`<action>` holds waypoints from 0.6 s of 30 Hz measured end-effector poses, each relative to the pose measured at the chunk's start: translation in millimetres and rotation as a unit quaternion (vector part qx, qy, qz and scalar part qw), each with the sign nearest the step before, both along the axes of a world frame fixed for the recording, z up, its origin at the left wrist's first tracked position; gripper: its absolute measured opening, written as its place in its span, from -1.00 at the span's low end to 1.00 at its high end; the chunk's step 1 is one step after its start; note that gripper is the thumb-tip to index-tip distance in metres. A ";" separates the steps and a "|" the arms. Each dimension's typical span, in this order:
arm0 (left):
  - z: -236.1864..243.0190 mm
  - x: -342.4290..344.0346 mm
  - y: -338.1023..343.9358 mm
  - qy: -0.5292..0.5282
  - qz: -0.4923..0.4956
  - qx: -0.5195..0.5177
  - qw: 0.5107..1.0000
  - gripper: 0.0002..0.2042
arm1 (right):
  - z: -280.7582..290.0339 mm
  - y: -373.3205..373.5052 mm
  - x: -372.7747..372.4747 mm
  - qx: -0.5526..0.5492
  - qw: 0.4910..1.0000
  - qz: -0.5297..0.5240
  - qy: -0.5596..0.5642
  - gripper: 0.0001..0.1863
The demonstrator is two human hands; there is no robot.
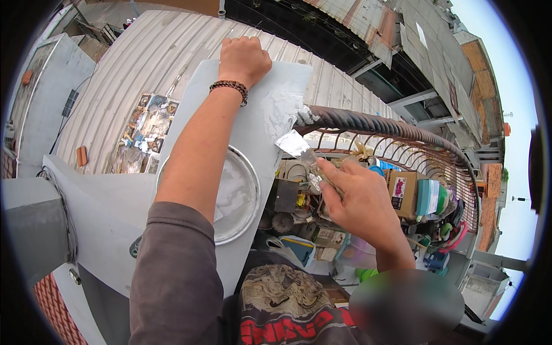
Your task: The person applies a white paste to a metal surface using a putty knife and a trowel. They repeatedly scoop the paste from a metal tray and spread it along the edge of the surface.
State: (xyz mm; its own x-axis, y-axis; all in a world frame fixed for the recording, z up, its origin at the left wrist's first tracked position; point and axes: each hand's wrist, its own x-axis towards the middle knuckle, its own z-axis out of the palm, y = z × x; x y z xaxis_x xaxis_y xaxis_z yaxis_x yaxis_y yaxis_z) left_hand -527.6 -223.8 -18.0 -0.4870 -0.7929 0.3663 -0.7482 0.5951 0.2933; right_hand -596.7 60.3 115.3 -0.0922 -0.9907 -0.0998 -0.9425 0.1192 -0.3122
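My right hand (365, 198) grips a putty knife (309, 156), its fingers wrapped round the handle. White paste coats the blade, which is beside the edge of a grey ledge (241, 267). Just beyond the blade, a rough smear of white paste (282, 112) covers the ledge next to the end of a dark railing (356, 119). My left arm stretches forward over the ledge. At its far end my left hand (245, 60) is closed like a fist; anything inside it is hidden. Partly behind that forearm, a round metal pan (253, 178) holds white paste.
A curved, rusty bar cage bends away to the right. Below it sits clutter, including a cardboard box (403, 192) and a blue-and-white container (299, 250). Corrugated roofing (155, 52) lies beyond the ledge, with a brick piece (81, 156) and a patch of debris (144, 135).
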 end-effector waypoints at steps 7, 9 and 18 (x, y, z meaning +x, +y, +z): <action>-1.7 -1.0 -1.8 -0.009 0.006 -0.012 1.000 -0.72 | 0.7 0.5 0.7 -0.027 0.999 0.028 0.012 -0.63; -2.3 -1.0 -1.4 -0.006 0.009 -0.014 1.000 -0.72 | 3.8 -2.8 -4.1 -0.011 0.999 0.023 0.025 -0.62; -1.6 -0.3 -0.8 0.004 0.000 0.007 1.000 -0.73 | -48.2 -3.5 -28.6 -0.122 0.991 -0.029 -0.054 -0.58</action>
